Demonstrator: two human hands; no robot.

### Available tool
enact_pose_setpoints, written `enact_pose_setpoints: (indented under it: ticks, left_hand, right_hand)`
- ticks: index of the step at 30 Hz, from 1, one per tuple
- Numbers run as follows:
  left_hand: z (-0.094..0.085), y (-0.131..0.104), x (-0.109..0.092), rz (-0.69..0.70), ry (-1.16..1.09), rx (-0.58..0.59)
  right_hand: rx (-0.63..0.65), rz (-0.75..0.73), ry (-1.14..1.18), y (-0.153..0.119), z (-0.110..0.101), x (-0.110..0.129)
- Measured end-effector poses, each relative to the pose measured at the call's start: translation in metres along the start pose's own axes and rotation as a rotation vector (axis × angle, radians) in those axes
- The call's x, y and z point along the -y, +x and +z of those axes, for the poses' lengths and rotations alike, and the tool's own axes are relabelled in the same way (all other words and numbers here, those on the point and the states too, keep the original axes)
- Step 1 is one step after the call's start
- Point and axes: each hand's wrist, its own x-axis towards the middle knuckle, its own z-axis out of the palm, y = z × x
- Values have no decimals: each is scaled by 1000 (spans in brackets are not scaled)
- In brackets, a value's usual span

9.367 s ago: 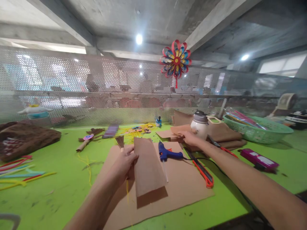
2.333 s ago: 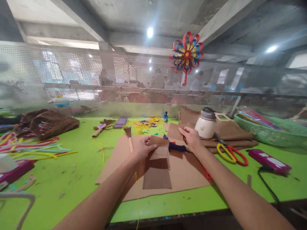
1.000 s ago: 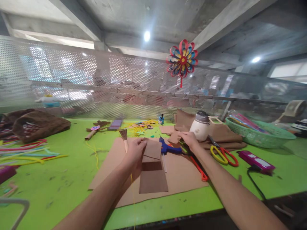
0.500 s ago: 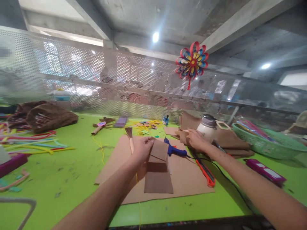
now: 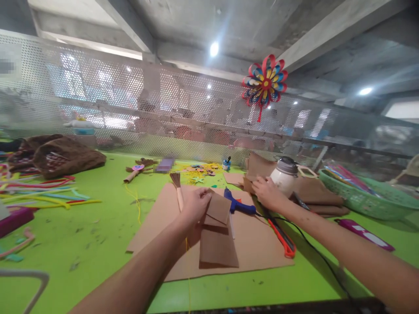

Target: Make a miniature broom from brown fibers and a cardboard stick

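My left hand (image 5: 196, 204) is closed in a pinch on the left edge of a folded brown paper piece (image 5: 218, 208), held over the cardboard sheet (image 5: 150, 231). A rolled paper stick with a fringed end (image 5: 178, 192) lies against that hand. Beneath the held piece is another brown paper strip (image 5: 218, 250). My right hand (image 5: 269, 193) reaches to the brown paper scraps (image 5: 248, 185) beside a white jar with a grey lid (image 5: 284, 176), its bent fingers closed at their edge; the fingertips are partly hidden. Between my hands lies a blue glue gun (image 5: 240, 206).
An orange utility knife (image 5: 284, 240) and a black cord lie right of the cardboard. Farther right are a purple case (image 5: 366, 234) and a green basket (image 5: 376, 203). Coloured pipe cleaners (image 5: 49, 194) and a brown cloth bag (image 5: 68, 157) are at left. Yellow shreds (image 5: 199, 172) lie behind.
My right hand has shifted slightly left at the paper scraps, covering the light piece seen at its fingertips. The lower brown strip looks slightly shifted and lifted. My left hand keeps its pinch.
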Motion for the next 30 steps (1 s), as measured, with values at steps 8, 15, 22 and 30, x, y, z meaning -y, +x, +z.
enact_pose_setpoints:
  ticks: [8, 15, 22, 30]
  left_hand:
    - [0, -2, -5, -43, -77, -43]
    - [-3, -8, -20, -57, -104, -113]
    - [-8, -6, -25, -167, -455, -270]
    - [-7, -7, -24, -216, -569, -236]
  right_hand:
    - [74, -187, 50, 4, -12, 15]
    - [158, -116, 112, 14, 0, 20]
    - [205, -28, 276, 25, -7, 12]
    - [40, 74, 555, 23, -35, 12]
